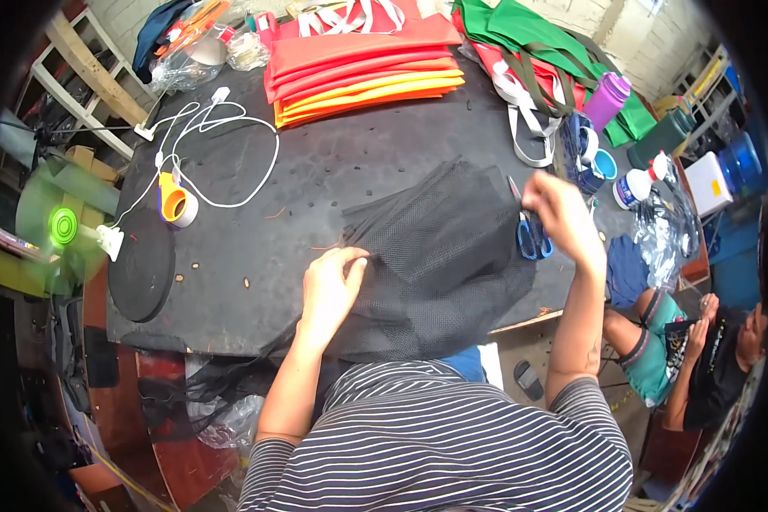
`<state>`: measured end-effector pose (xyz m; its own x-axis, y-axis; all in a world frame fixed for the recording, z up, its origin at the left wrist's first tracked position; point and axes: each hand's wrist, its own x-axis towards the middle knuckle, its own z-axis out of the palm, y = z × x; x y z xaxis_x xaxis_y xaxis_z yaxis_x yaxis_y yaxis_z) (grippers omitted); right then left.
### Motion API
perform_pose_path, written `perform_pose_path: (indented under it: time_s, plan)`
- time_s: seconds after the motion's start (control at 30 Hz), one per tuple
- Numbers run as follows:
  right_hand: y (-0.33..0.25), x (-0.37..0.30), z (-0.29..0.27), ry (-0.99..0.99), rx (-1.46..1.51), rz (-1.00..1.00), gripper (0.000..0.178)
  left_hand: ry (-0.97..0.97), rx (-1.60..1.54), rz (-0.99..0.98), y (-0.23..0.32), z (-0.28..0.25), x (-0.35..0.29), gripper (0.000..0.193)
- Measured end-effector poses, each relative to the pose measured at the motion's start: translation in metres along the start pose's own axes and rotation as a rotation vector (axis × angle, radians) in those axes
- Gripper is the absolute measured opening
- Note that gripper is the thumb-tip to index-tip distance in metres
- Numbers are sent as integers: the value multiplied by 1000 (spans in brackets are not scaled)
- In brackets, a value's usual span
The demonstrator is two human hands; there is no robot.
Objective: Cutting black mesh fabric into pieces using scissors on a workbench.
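Note:
Black mesh fabric (435, 256) lies bunched and folded before me, hanging over the near table edge. My left hand (333, 282) is closed at the fabric's left side, thumb and fingers pinching its edge. To the right, my right hand (559, 215) is raised with the fingertips drawn together; whatever they may hold is too small to make out. Just beside it, scissors (533, 239) with blue handles rest at the fabric's right edge, blades pointing away from me.
Stacked red and orange fabric bags (363, 77) stand at the back, green bags (529, 38) farther right. A tape roll (177, 205), white cable (230, 119) and black webbing roll (142, 269) are left. Right are a purple bottle (608, 98), a glue bottle (636, 186) and a seated person (700, 358).

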<state>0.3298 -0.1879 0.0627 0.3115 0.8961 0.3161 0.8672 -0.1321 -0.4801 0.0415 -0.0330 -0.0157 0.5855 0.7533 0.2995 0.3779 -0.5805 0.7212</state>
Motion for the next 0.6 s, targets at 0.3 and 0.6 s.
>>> perform_pose_path:
  time_s: [0.3,0.6]
  plan:
    - [-12,61,46,197,203,-331,29,-345,-564,-316,5,-16,3,14]
    - [12,15,124,58,-196,-222,26,-168,-566,-267,34,-45,2,11]
